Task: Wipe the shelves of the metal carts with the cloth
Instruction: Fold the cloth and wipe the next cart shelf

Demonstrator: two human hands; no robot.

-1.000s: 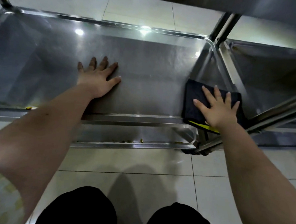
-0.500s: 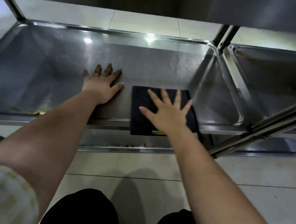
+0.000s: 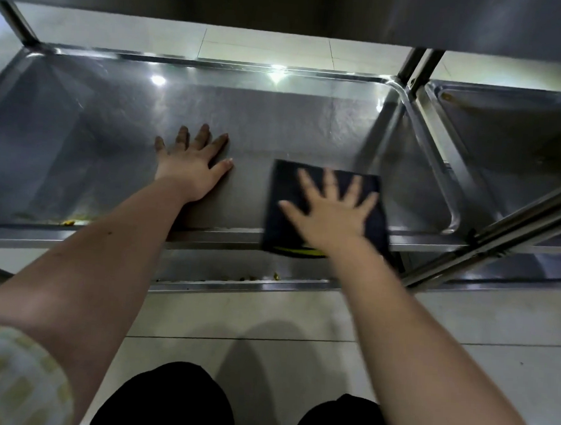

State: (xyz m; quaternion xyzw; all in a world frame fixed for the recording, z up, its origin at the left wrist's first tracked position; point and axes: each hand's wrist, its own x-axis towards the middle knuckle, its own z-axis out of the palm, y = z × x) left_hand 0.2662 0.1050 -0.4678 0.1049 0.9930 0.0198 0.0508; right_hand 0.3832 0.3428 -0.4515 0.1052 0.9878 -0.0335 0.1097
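**Two flat hands on a shiny metal shelf**

A person is bending over a metal cart and looking down at its middle shelf [image 3: 278, 123]. The left hand [image 3: 189, 170] is lying flat on the bare metal. Its fingers are straight and a little apart, and it is holding nothing.

The right hand [image 3: 331, 212] is pressing down on a dark cloth [image 3: 284, 186]. Its fingers are straight and spread wide on top of the cloth, not curled round it. This hand is looking a bit blurry.

The cloth is lying flat on the same shelf, to the right of the left hand and not touching it. Its near edge, with a yellow strip [image 3: 303, 252], is sticking out over the front rim of the shelf.

A second cart [image 3: 523, 145] is standing just beside the first one, on the right. Small yellow crumbs [image 3: 68, 222] are sitting in the front left part of the shelf, and more bits [image 3: 252, 279] are lying on the lower shelf under it. Pale floor tiles [image 3: 233, 314] are showing below, and dark trousers [image 3: 169, 402] are showing at the bottom. A pale checked sleeve [image 3: 9, 376] is covering the top of the left arm.
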